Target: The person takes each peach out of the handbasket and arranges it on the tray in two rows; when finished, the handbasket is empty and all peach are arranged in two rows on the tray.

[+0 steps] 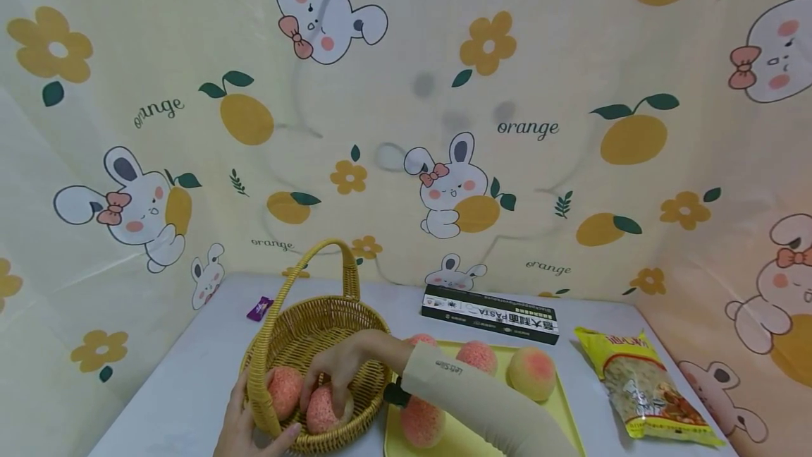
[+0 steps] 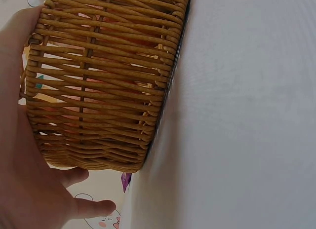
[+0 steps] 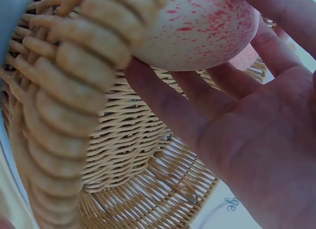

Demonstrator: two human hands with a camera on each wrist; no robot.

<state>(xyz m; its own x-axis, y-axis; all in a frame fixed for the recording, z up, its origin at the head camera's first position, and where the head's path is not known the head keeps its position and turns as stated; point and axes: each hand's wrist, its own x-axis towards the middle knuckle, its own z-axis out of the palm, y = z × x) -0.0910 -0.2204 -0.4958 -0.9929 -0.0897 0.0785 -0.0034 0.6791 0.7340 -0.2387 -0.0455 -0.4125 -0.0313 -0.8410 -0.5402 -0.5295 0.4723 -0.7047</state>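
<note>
A yellow wicker basket (image 1: 330, 309) with a tall arched handle stands at lower left in the head view. My right hand (image 1: 339, 362) reaches inside it and grips a pink-speckled peach (image 1: 321, 411), fingers curled about the fruit. The same peach (image 3: 197, 36) shows pale underneath in the right wrist view, against the fingers. Left of it in the basket lies a second peach (image 1: 285, 392), partly behind the handle. Against the basket's near left side rests my left hand (image 1: 240, 432); its spread, fairly straight fingers touch the wicker (image 2: 98, 91).
Right of the basket, a yellow tray (image 1: 567, 418) bears several peaches (image 1: 531, 372), partly hidden by my right sleeve. Behind it lies a long black-and-white pasta box (image 1: 488, 316). A yellow food packet (image 1: 647, 386) is at far right, and a small purple wrapper (image 1: 260, 309) sits left of the basket.
</note>
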